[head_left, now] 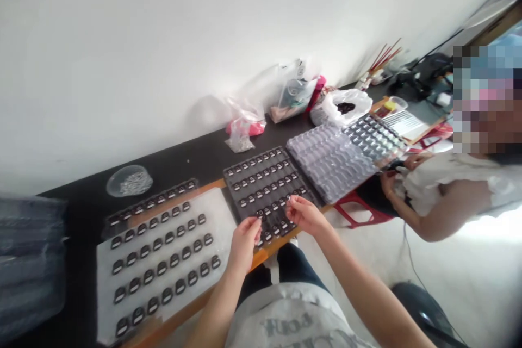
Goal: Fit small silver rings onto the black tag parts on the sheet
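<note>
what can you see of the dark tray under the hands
The dark tray is rectangular, looks like plastic and lies flat on the table, slanted in the picture. Small black pieces with pale marks sit on it in rows. It lies between the white sheet and a clear tray. The left hand and right hand are over its near part; whether they touch it is unclear.

Hands (pixel 244 238) over dark tray (pixel 261 184) | left: black part (pixel 260 213), apparently pinched
</note>
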### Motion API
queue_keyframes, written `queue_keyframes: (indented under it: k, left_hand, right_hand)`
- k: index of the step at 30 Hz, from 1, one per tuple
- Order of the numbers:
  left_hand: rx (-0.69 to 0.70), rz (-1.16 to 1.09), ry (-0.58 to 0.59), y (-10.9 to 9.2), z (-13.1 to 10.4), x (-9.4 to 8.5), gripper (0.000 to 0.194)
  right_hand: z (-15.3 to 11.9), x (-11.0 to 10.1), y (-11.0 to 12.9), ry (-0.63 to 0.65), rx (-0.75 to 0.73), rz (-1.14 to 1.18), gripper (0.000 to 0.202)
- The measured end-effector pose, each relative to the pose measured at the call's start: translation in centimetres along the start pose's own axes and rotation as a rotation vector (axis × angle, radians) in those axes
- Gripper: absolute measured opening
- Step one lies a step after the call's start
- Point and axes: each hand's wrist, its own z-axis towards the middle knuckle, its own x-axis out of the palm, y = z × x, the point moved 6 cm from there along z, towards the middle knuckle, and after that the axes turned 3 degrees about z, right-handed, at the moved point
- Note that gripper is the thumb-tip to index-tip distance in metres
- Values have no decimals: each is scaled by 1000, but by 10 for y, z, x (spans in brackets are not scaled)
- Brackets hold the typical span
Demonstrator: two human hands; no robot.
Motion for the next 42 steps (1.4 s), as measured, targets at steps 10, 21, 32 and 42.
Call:
queue_keyframes:
  k: [10,21,32,42]
  left_hand:
    - [0,22,-2,1,36,139,27]
    - [-12,-163,-38,21,62,302,27]
    - [-6,-57,-99,26,90,353,21]
    - [-49,-82,-70,21,107,371,20]
  right_hand:
    - [1,-108,106,15,66,203,20]
    - [19,-195,226,4,92,56,26]
    - [19,-198,280,18,-145,-696,25]
    - [27,-230,354,-171,-415,-994,15]
